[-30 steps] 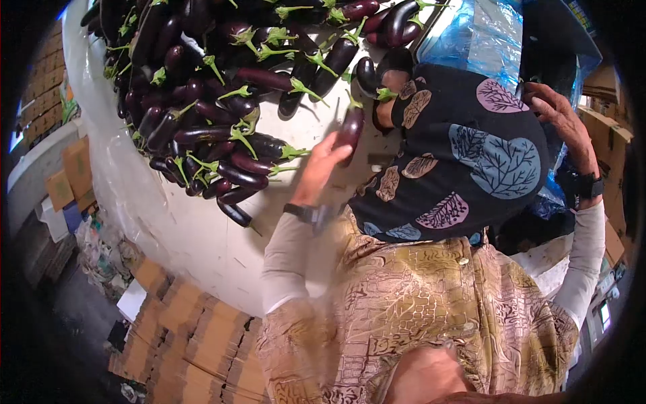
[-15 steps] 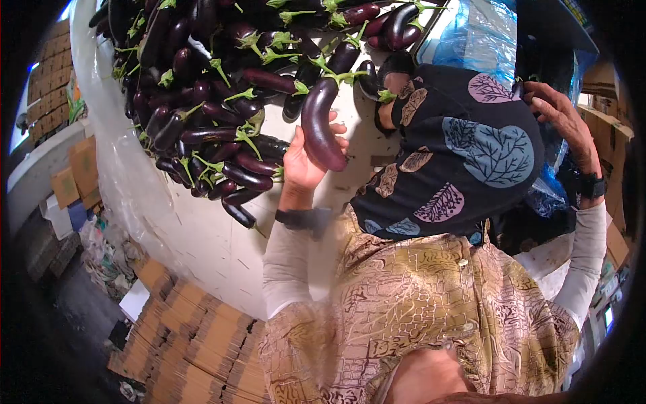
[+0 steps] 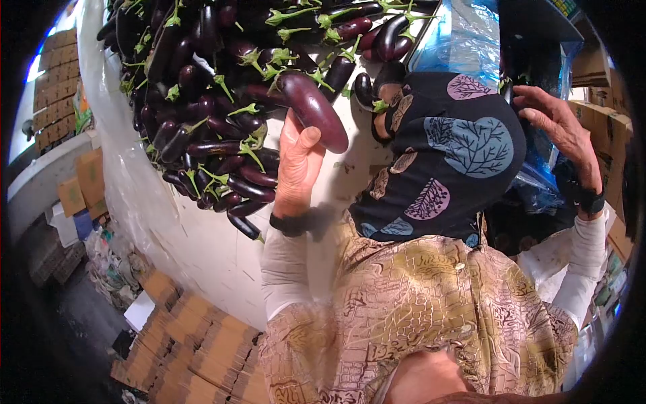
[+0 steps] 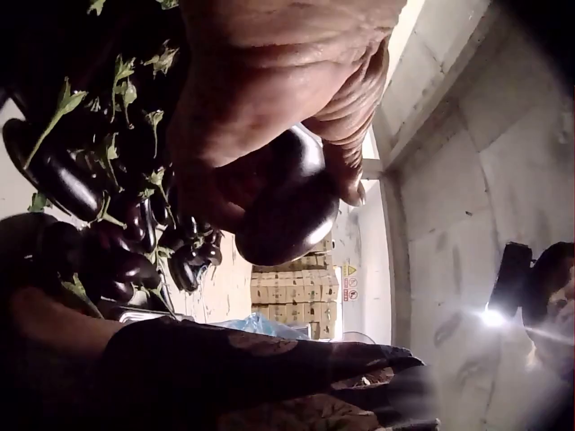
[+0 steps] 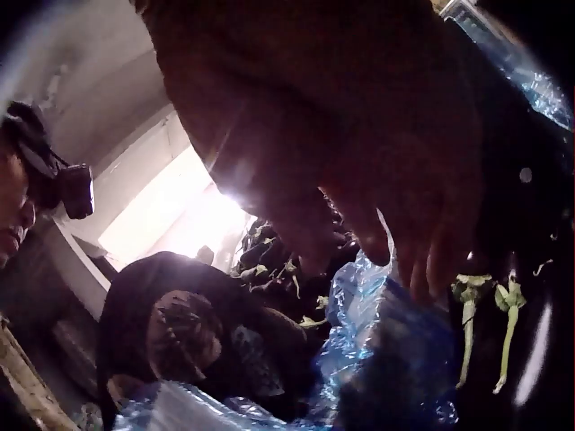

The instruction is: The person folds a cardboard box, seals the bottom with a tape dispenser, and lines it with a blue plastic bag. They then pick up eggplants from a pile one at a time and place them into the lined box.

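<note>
In the head view, my left hand (image 3: 298, 165) grips one curved purple eggplant (image 3: 321, 118), raised in front of the heap (image 3: 195, 108) on the white surface. The left wrist view shows that hand (image 4: 283, 90) with fingers and thumb round the glossy eggplant (image 4: 292, 211). At the right, my right hand (image 3: 555, 124) hangs with bent, relaxed fingers beside crinkled blue plastic (image 3: 474, 40). Its fingers point down over the blue plastic (image 5: 364, 314) in the right wrist view, with stemmed eggplants (image 5: 508, 301) alongside; no object shows in its grasp, though shadow hides the palm.
Dark leaf-printed cloth (image 3: 474, 145) fills the space between the hands, with another person's forearm (image 3: 383, 124) emerging beside it. Clear plastic sheeting (image 3: 118, 155) lines the left edge of the white surface (image 3: 222, 259). Stacked cardboard (image 3: 195, 337) stands at the lower left.
My left hand has turned over and raised the eggplant toward the heap, its stem end now swung left. My right hand stays near the blue plastic with little movement.
</note>
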Available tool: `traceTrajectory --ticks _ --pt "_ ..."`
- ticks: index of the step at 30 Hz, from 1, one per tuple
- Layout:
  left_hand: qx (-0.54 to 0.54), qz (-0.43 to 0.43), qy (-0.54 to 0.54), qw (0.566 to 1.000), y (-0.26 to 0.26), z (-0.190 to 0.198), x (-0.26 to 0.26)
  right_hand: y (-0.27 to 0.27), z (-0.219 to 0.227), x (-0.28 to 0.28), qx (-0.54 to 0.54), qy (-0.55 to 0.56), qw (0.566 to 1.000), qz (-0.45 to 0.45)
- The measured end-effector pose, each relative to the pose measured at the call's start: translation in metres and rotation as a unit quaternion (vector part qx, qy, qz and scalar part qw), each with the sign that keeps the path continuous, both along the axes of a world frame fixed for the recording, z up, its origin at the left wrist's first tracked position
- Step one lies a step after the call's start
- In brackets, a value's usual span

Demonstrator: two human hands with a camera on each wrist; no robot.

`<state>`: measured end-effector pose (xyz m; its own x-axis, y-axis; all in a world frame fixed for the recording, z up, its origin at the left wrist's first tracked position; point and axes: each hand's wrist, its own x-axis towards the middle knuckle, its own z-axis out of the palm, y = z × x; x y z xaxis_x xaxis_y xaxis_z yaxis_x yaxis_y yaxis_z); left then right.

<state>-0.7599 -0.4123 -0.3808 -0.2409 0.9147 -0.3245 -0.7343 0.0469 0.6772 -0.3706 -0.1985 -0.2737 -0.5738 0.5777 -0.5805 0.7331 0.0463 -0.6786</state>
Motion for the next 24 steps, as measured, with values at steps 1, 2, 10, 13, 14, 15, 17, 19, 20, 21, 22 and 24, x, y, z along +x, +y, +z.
traceTrajectory --ticks 1,2,10,13,14,15,17,19,20,21,22,24 --pt "0.001 0.000 0.001 1.000 0.002 0.001 0.000 -0.002 0.002 0.000 -0.013 0.001 1.000 -0.010" --pt "-0.001 0.012 0.024 1.000 0.003 0.004 -0.001 -0.004 0.002 0.001 -0.012 0.002 1.000 -0.009" --pt "-0.137 0.108 0.316 0.932 -0.024 -0.069 -0.056 -0.009 0.001 0.001 -0.012 -0.006 0.999 -0.043" --pt "-0.217 0.141 0.371 0.892 -0.067 -0.077 -0.087 -0.012 0.003 -0.003 -0.004 -0.017 0.999 -0.040" --pt "-0.244 0.163 0.376 0.879 -0.085 -0.078 -0.097 -0.013 0.001 -0.002 0.006 -0.018 0.999 -0.041" --pt "-0.273 0.216 0.346 0.871 -0.104 -0.082 -0.107 -0.014 0.001 -0.003 0.002 -0.028 0.999 -0.043" --pt "-0.323 0.283 0.304 0.850 -0.145 -0.093 -0.124 -0.011 -0.001 -0.003 -0.003 -0.025 0.999 -0.032" --pt "-0.373 0.266 0.307 0.834 -0.185 -0.121 -0.132 -0.010 -0.001 -0.008 -0.005 -0.021 0.999 -0.024" --pt "-0.398 0.243 0.304 0.831 -0.200 -0.138 -0.135 -0.011 0.001 -0.012 -0.013 -0.015 0.999 -0.025" --pt "-0.409 0.234 0.307 0.827 -0.202 -0.148 -0.125 -0.011 0.003 -0.015 -0.021 -0.010 0.999 -0.026" --pt "-0.398 0.197 0.355 0.823 -0.203 -0.159 -0.117 -0.010 0.001 -0.016 -0.019 -0.012 0.999 -0.024" --pt "-0.360 -0.002 0.719 0.595 -0.207 -0.215 -0.127 -0.009 -0.006 -0.018 -0.055 0.047 0.997 -0.008"
